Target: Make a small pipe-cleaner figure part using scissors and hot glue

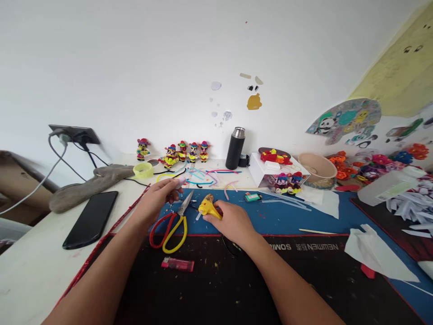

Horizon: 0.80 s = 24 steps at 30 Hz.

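My right hand point(235, 219) is wrapped round a yellow hot glue gun point(209, 206), which has a clear glue stick poking out of its back end. My left hand point(162, 194) is closed in a pinch at the left, with a small pale lilac piece point(181, 181) at its fingertips; its exact kind is too small to tell. Scissors point(174, 225) with one red and one yellow handle lie between the hands, blades pointing away. Nearer to me a pink lighter point(177, 264) rests on the black mat point(209, 293).
Several colourful figurines point(182, 151) stand along the wall beside a black thermos point(236, 149). Pipe cleaners point(203, 176) lie scattered before them. A white box point(264, 170), a bowl point(317, 166) and glue sticks point(287, 202) are at the right. A phone point(90, 220) and tape roll point(143, 170) are left.
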Each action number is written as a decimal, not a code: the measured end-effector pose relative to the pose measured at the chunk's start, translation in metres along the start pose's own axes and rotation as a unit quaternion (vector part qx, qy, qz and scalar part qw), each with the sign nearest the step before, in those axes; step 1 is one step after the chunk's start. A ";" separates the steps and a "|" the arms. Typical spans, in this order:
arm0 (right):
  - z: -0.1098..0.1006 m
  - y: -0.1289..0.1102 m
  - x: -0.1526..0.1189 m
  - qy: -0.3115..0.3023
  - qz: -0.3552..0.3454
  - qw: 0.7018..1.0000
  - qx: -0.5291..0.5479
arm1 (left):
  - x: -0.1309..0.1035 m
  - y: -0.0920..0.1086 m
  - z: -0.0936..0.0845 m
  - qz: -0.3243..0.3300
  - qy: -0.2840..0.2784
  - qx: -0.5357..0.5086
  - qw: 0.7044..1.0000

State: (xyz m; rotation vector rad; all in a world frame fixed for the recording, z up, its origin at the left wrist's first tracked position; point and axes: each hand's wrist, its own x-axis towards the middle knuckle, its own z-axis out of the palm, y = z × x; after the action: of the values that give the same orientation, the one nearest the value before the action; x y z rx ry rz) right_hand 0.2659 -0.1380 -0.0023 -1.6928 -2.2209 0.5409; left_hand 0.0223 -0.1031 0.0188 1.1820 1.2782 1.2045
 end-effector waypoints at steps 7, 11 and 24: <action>0.004 0.001 -0.001 0.013 0.024 0.999 0.039 | 0.000 0.010 -0.018 -0.025 -0.125 0.310 0.942; 0.009 0.003 -0.001 0.064 0.014 0.995 0.069 | -0.001 0.013 -0.025 -0.041 -0.147 0.373 0.915; 0.001 -0.030 -0.028 0.046 -0.055 0.981 0.182 | 0.000 0.002 -0.025 -0.077 -0.257 0.313 0.911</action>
State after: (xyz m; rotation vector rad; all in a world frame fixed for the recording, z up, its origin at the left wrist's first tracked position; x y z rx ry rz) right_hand 0.2471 -0.1721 0.0103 -1.3727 -1.9881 0.7706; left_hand -0.0027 -0.1043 0.0216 1.6760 1.3409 0.3050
